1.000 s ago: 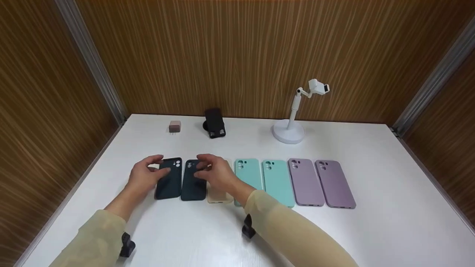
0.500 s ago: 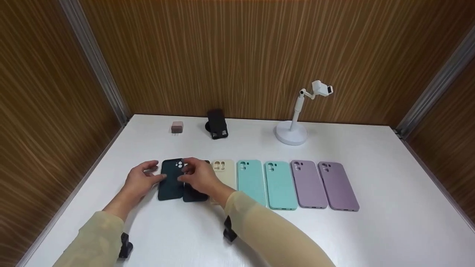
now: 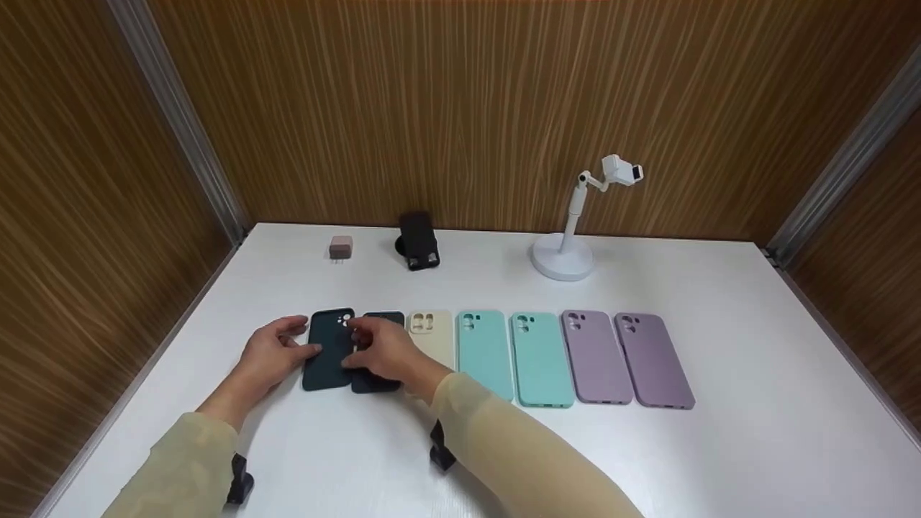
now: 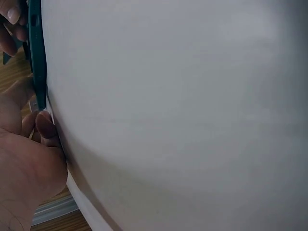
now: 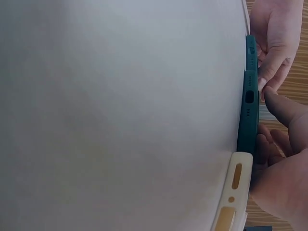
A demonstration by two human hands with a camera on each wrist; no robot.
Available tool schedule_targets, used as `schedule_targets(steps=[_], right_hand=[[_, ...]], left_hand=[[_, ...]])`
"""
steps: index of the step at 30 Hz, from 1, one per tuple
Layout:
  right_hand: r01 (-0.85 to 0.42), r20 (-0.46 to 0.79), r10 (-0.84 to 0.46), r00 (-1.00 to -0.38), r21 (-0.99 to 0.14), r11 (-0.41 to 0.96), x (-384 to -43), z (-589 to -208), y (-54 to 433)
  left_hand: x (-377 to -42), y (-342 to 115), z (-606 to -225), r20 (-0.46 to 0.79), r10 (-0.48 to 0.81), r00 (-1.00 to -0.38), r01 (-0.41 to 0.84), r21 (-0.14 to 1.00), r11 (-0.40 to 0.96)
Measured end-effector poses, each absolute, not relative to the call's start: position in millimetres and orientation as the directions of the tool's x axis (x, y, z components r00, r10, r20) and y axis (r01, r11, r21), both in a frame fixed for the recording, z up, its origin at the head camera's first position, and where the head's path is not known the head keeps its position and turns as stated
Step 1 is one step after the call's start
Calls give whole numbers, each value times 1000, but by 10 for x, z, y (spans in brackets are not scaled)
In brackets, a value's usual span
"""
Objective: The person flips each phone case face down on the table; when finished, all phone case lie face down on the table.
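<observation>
A row of phone cases lies flat on the white table. The leftmost dark green phone case [image 3: 327, 363] sits between both hands. My left hand [image 3: 268, 360] is along its left edge, thumb tip on the case and fingers loosely bent beside it. My right hand [image 3: 390, 351] reaches over the second dark green phone case [image 3: 377, 383], partly covering it. Its thumb and index tips are at the first case's right edge, near the camera holes. In the right wrist view the two green cases [image 5: 249, 113] show end-on, with a cream phone case [image 5: 240, 171] next to them.
Rightward in the row lie two mint phone cases [image 3: 543, 367] and two purple phone cases [image 3: 597, 360]. Behind stand a pink plug charger [image 3: 340, 247], a black slab-shaped object [image 3: 418, 241] and a white stand [image 3: 563, 260] with a jointed arm. Wood-grain panels enclose the table.
My right hand has moved left from the second green case to the first case's right edge, uncovering the cream case's top. My left hand has shifted slightly down along the first case.
</observation>
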State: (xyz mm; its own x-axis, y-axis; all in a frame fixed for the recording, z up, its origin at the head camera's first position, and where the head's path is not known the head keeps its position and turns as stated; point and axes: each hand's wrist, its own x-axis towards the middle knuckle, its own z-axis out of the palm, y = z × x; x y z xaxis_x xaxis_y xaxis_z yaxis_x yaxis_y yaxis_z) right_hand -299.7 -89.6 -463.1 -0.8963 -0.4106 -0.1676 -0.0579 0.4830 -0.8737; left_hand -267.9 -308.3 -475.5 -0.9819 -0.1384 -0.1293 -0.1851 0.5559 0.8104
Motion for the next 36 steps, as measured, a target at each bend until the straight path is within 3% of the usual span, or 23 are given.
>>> schedule_targets(steps=[10,24,29,36], right_hand=[[-233,-104,-456,-884,-747,622,-3005,-4643,-922],[-322,-70,-501,-863,-687,651,-2990,-4645,-936],[-360,-68,-521,-851,-646,673,-3008,-4670,-944],[-373,-23,-530,-848,-684,627,-3050,-4669,-910]], left_hand=[[-2685,-3099,-4758,-132,-131,-983,-182,816,548],[-2695,-3118,-4737,-111,-145,-983,-172,832,527],[-2681,-3089,-4670,-86,-146,-986,-145,876,461],[-2689,-2985,-4536,-67,-150,-986,-123,906,404]])
